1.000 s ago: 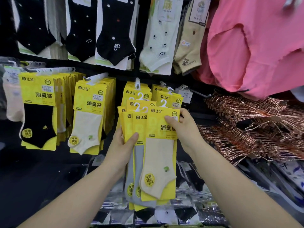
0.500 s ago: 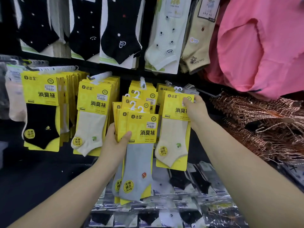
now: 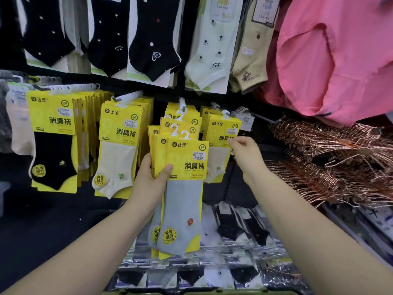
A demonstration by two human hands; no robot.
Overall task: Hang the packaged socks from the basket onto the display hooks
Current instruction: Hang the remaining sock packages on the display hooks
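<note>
My left hand point(image 3: 148, 173) grips a fanned stack of yellow-carded sock packs point(image 3: 187, 158), thumb across the front card; the front pack holds a grey sock, and white hanger hooks stick up from the stack. Right of it, a cream sock pack point(image 3: 223, 128) hangs on a display hook point(image 3: 225, 112) in front of other packs. My right hand point(image 3: 246, 154) hovers at that pack's right edge with fingers loosely curled, holding nothing. More yellow packs hang on a hook point(image 3: 182, 107) behind the stack.
Full hooks of cream-sock packs point(image 3: 119, 133) and black-sock packs point(image 3: 53, 124) hang to the left. Patterned socks fill the row above. A pink garment point(image 3: 340, 60) and piled copper hangers point(image 3: 329, 158) sit right. Plastic-bagged socks point(image 3: 234, 231) lie below.
My right hand took the cream sock pack off the stack, carried it up and right onto the hook, then let go and dropped slightly. The left hand's stack now shows a grey sock in front.
</note>
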